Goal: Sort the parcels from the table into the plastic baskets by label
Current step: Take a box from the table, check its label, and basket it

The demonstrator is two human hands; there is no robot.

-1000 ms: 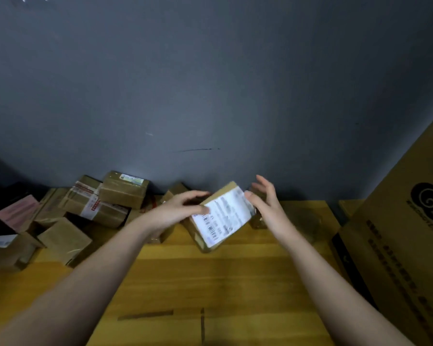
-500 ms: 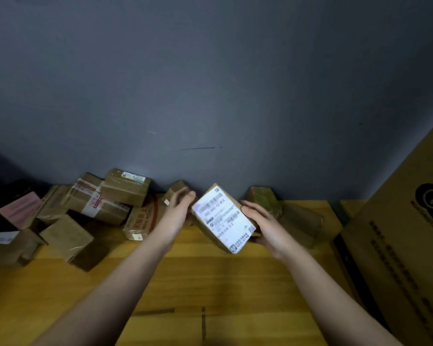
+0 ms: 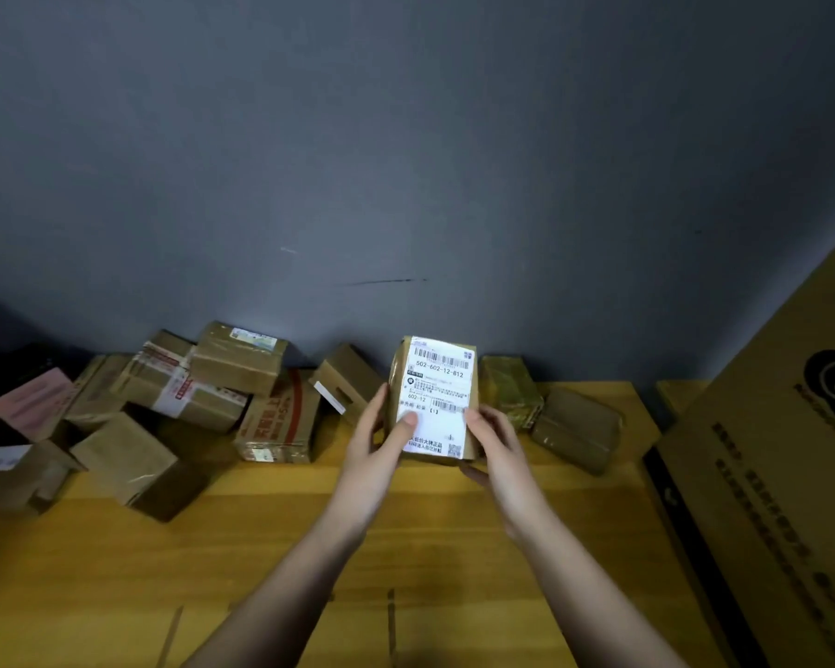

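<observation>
At the right edge of the wooden surface [image 3: 271,547] stands a large printed carton [image 3: 772,499]; brown parcels [image 3: 179,407] crowd its far left corner. Above the far edge, the left hand [image 3: 382,448] and right hand [image 3: 495,443] grip a labelled parcel [image 3: 437,400] upright, thumbs on its label.

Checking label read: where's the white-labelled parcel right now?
Head view, centre: the labelled parcel is held label-up above the table, left hand and right hand gripping its sides, by the wall.
</observation>
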